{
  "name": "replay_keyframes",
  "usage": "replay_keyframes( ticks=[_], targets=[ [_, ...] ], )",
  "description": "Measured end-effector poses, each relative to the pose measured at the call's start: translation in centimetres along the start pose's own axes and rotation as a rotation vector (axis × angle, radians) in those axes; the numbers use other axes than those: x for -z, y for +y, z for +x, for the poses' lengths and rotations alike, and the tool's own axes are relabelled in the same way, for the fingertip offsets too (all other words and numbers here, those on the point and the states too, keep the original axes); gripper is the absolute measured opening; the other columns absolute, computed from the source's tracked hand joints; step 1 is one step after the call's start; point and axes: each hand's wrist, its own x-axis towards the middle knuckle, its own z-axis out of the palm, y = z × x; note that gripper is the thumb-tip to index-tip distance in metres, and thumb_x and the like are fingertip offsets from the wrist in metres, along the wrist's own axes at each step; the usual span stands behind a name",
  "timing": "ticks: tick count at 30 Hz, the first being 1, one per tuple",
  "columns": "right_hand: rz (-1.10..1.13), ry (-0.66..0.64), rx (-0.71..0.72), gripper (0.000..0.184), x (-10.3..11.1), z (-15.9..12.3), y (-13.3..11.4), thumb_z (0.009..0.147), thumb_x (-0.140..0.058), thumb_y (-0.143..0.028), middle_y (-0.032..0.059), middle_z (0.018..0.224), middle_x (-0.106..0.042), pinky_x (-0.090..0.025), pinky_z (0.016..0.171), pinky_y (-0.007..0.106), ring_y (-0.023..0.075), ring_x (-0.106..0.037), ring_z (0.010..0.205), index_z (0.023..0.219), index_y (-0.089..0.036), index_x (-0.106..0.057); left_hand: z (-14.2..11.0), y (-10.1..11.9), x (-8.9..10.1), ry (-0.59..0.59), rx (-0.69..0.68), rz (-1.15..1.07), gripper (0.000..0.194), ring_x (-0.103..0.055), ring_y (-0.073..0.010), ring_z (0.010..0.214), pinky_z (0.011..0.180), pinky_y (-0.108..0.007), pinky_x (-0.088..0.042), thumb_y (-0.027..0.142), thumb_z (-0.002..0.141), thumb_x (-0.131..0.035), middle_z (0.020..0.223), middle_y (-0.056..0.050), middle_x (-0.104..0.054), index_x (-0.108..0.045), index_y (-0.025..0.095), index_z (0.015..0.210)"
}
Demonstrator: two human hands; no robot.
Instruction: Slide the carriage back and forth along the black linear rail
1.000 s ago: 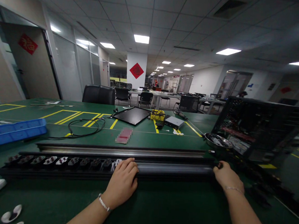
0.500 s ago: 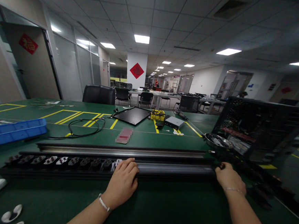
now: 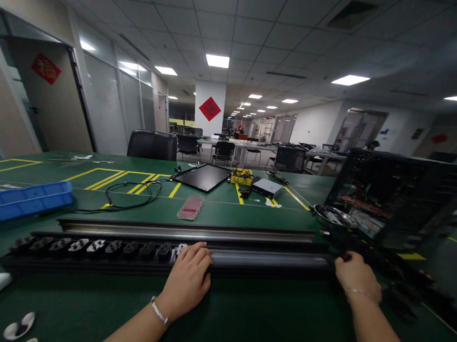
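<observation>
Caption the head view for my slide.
Left hand on a black channel holding a row of socket modules, right hand near its right end, open computer tower beyond.

left fingers (image 3: 195,254) on black strip (image 3: 269,262) | right fingers (image 3: 340,266) near strip's right end | blue bin (image 3: 24,201) on green table (image 3: 264,321)

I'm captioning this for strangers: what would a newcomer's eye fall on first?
Probably the long black channel lying across the green table, with a row of socket-like parts along its left half, the left hand resting at its middle and the right hand near its right end. Next come the open computer case at right and the red diamond on the white pillar beyond the table.
</observation>
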Motion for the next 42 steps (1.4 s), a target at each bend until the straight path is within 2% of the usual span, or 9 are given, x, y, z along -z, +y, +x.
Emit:
replay_keyframes(
  ticks=[6,17,20,24,30,33,37,40,42],
  targets=[
    [0.083,0.040,-0.031,0.060,0.1,-0.4,0.1,0.082,-0.030,-0.048,0.0236,0.126,-0.049,-0.047,0.084,0.055,0.0426,-0.051,0.113,0.130,-0.016,-0.045,-0.1,0.0,-0.1,-0.016,0.009,-0.004,0.023,-0.048,-0.0233,0.118,0.101,-0.042,-0.036,0.011,0.075,-0.052,0.106,-0.002,-0.064,-0.057,0.024,0.093],
    [0.269,0.166,-0.082,0.058,-0.2,-0.5,1.1,0.082,-0.032,-0.046,0.0146,0.139,-0.035,-0.038,0.101,0.050,0.0371,-0.044,0.123,0.135,-0.025,-0.042,-0.1,-0.1,-0.1,-0.022,0.013,-0.008,0.023,-0.047,-0.0231,0.119,0.102,-0.042,-0.035,0.012,0.075,-0.051,0.105,-0.003,-0.064,-0.058,0.024,0.094],
    [0.355,0.176,-0.071,0.062,-0.5,-0.2,1.4,0.083,-0.032,-0.044,0.0153,0.144,-0.027,-0.030,0.108,0.047,0.0353,-0.037,0.130,0.141,-0.023,-0.035,0.0,-0.1,-0.1,-0.021,0.011,-0.007,0.023,-0.047,-0.0228,0.119,0.102,-0.041,-0.035,0.012,0.075,-0.052,0.105,-0.003,-0.064,-0.058,0.023,0.093],
    [0.419,0.211,-0.016,0.072,-1.1,0.5,1.5,0.082,-0.037,-0.047,0.0198,0.152,-0.006,-0.019,0.113,0.041,0.0354,-0.015,0.139,0.144,-0.012,-0.029,0.0,0.0,-0.1,-0.015,0.008,0.002,0.022,-0.048,-0.0224,0.118,0.102,-0.041,-0.036,0.011,0.074,-0.053,0.105,-0.002,-0.064,-0.058,0.023,0.093],
    [0.364,0.314,0.067,0.064,-2.8,2.5,1.8,0.080,-0.041,-0.042,0.0206,0.153,-0.011,-0.012,0.113,0.042,0.0381,-0.009,0.139,0.134,-0.008,-0.048,-0.2,-0.1,-0.2,-0.032,0.015,-0.006,0.022,-0.047,-0.0226,0.120,0.104,-0.041,-0.034,0.012,0.075,-0.053,0.107,-0.002,-0.064,-0.058,0.023,0.094],
    [0.299,0.342,0.125,0.063,-3.5,2.8,2.1,0.078,-0.040,-0.040,0.0202,0.151,-0.018,-0.012,0.112,0.047,0.0386,-0.008,0.139,0.130,-0.006,-0.052,-0.1,-0.1,-0.2,-0.029,0.014,-0.011,0.022,-0.047,-0.0231,0.120,0.103,-0.042,-0.035,0.012,0.075,-0.053,0.107,-0.002,-0.064,-0.058,0.023,0.094],
    [0.277,0.528,0.270,0.056,-3.8,1.4,0.8,0.078,-0.039,-0.034,0.0194,0.146,-0.031,-0.019,0.110,0.050,0.0348,-0.018,0.138,0.126,-0.008,-0.055,0.0,-0.1,-0.1,-0.026,0.017,-0.042,0.024,-0.047,-0.0236,0.120,0.104,-0.043,-0.035,0.011,0.075,-0.052,0.107,-0.002,-0.064,-0.057,0.023,0.094],
    [0.277,0.616,0.511,0.050,-3.8,-1.7,-2.2,0.079,-0.040,-0.031,0.0199,0.140,-0.039,-0.026,0.106,0.051,0.0329,-0.028,0.134,0.119,-0.008,-0.057,0.0,-0.1,0.0,-0.016,0.016,-0.067,0.029,-0.047,-0.0236,0.121,0.105,-0.044,-0.036,0.010,0.074,-0.052,0.110,-0.002,-0.063,-0.056,0.023,0.099],
    [0.286,0.557,0.724,0.044,-4.0,-5.1,-4.8,0.080,-0.040,-0.028,0.0180,0.134,-0.047,-0.032,0.104,0.049,0.0292,-0.039,0.127,0.117,-0.011,-0.058,-0.2,-0.1,-0.2,0.016,0.014,-0.065,0.033,-0.047,-0.0241,0.121,0.105,-0.046,-0.036,0.010,0.073,-0.051,0.117,-0.004,-0.061,-0.055,0.022,0.104]
  ],
)
